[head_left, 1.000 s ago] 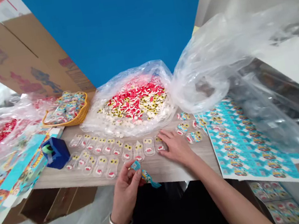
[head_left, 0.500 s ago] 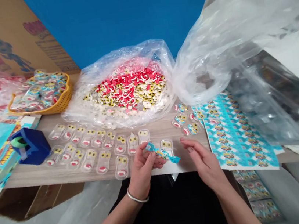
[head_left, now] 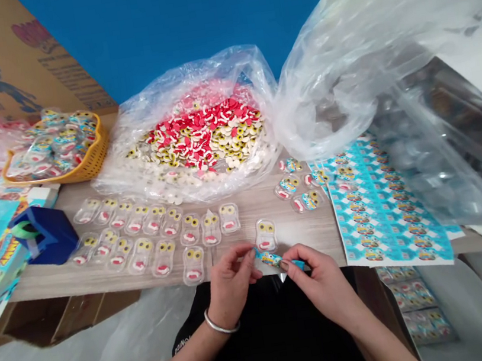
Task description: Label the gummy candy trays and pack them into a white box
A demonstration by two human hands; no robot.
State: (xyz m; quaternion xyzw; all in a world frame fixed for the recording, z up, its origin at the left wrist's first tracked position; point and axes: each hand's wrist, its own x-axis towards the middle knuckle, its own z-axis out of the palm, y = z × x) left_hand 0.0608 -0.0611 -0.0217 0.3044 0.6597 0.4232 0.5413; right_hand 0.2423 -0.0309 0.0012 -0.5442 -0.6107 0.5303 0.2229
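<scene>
A blue printed sticker label is stretched between my two hands, just above the table's front edge. My left hand, with a silver bangle at the wrist, pinches its left end. At its right end, the thumb and fingers of my right hand are closed on it. Right behind the label lies a clear plastic pack with yellow eyes and a red-and-white mouth piece. Similar packs lie in rows to the left. Several packs with labels on them rest to the right.
Sheets of blue labels lie at the right. Behind the packs sits a clear bag of red, white and yellow pieces. At the left stand a blue tape dispenser and a yellow basket of labelled packs. Another plastic bag slumps at the right.
My right hand has moved left and taken hold of the label's right end. My left hand keeps its end, and the label now sits slightly lower and to the right.
</scene>
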